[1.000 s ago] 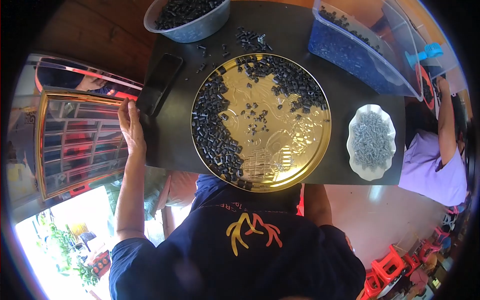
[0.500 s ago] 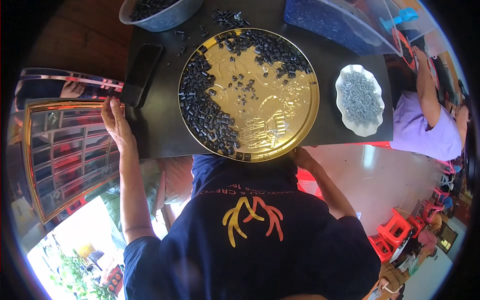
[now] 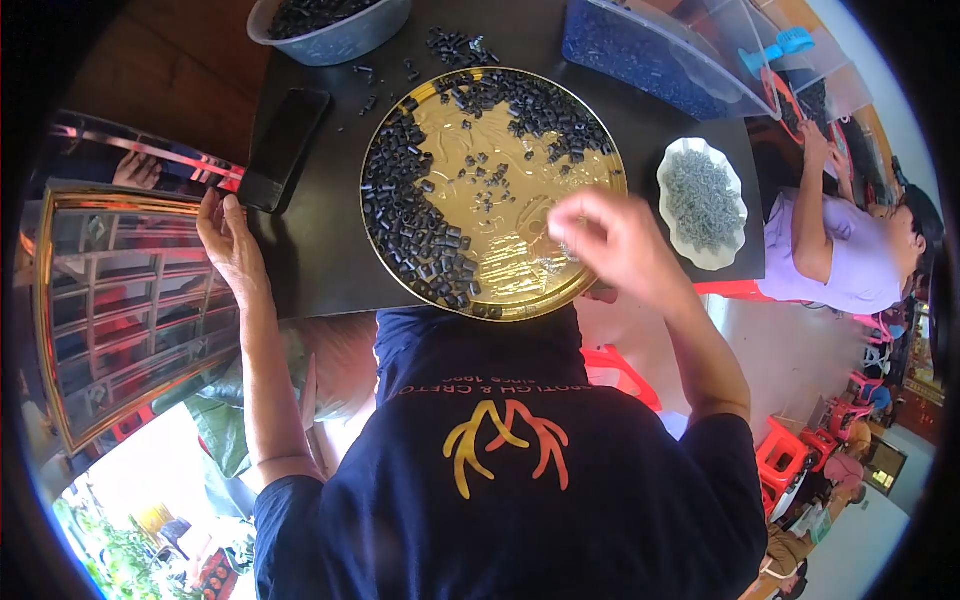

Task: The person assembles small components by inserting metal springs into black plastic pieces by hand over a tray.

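A round gold tray (image 3: 510,255) lies on the dark table, with small black cylindrical plastic parts (image 3: 405,200) heaped along its left and far sides. Smaller pieces (image 3: 487,180) are scattered near its middle, and tiny silvery bits (image 3: 548,266) lie close to its near right part. Over the tray's right side is my right hand (image 3: 615,240), its fingers curled together and slightly blurred; whatever they hold is hidden. My left hand (image 3: 235,250) rests at the table's left edge beside a black phone (image 3: 285,150), fingers stretched out and holding nothing.
A white scalloped dish (image 3: 703,205) of small metal screws stands right of the tray. At the back are a tub (image 3: 335,45) of black parts and a clear plastic bin (image 3: 660,60). A person in a purple shirt (image 3: 840,255) sits at the right, near red stools (image 3: 780,460).
My right hand has risen from below the tray's near right edge to over its right side. My left hand stays beside the phone. The view has shifted slightly.
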`<state>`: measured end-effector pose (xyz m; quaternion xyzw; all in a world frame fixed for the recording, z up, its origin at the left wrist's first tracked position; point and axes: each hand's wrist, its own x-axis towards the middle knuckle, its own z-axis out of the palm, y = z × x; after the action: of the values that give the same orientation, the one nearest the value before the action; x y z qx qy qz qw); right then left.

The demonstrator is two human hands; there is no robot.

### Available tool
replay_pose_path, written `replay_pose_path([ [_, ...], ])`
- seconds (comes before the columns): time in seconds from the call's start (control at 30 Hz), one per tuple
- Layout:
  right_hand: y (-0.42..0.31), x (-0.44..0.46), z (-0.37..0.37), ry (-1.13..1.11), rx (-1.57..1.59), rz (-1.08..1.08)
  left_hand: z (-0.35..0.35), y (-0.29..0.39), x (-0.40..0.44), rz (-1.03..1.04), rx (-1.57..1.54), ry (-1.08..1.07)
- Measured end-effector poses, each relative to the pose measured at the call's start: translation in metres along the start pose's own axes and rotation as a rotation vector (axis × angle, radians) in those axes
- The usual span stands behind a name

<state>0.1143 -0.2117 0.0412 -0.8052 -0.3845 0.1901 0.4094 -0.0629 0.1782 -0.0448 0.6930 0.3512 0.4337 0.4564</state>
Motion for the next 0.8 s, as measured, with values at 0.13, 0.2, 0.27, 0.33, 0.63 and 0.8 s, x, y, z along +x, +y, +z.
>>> replay_pose_path([
  [0.13, 0.024, 0.057, 0.004, 0.256, -0.289, -0.094, -0.002, -0.003, 0.000, 0.075, 0.042, -0.006],
  [0.2, 0.032, 0.073, 0.009, 0.246, -0.437, -0.066, -0.002, -0.005, 0.001, 0.089, 0.029, -0.017],
  [0.27, 0.031, 0.083, 0.012, 0.186, -0.574, 0.002, -0.003, -0.001, -0.001, 0.082, 0.040, -0.017],
  [0.33, 0.026, 0.088, 0.013, 0.145, -0.667, 0.019, -0.004, -0.002, -0.001, 0.092, 0.107, -0.005],
  [0.63, 0.015, 0.094, 0.016, 0.117, -0.770, -0.019, -0.001, 0.007, -0.005, 0.269, 0.215, 0.014],
  [0.8, 0.015, 0.093, 0.011, 0.045, -0.705, -0.012, -0.003, 0.003, -0.003, 0.216, 0.190, 0.000],
])
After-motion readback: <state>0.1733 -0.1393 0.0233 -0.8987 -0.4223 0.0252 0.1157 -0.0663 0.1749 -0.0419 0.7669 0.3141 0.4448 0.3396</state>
